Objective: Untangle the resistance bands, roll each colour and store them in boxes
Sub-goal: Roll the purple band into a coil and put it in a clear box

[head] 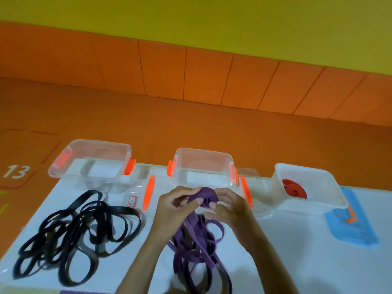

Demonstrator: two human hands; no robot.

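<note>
White table (275, 262) fills the lower view, orange floor beyond its far edge, and three boxes line that far edge. Left clear box (91, 166) sits open with nothing in it that I can see; middle clear box (203, 168) likewise, right behind the hands; the white box (311, 187) at right already holds a rolled red band (293, 188). A blue lid (352, 221) lies past it near the table's right side, and a clear lid with an orange clip (140, 194) rests between the first two boxes. Black bands (74, 236) sprawl loose at left, close to the table's left edge.

Centre stage: the purple bands (197, 247) trail in a heap on the table, and their top end is wound into a purple roll (204, 197). Left hand (176, 206) pinches the strap feeding in, thumb on top; right hand (229, 206) cups the roll, fingertips pressed on its side. Best, I'd judge, to keep the strap flat and taut as it winds, with the heap feeding freely. Open table lies right of the heap; the middle box is just behind, an easy drop
</note>
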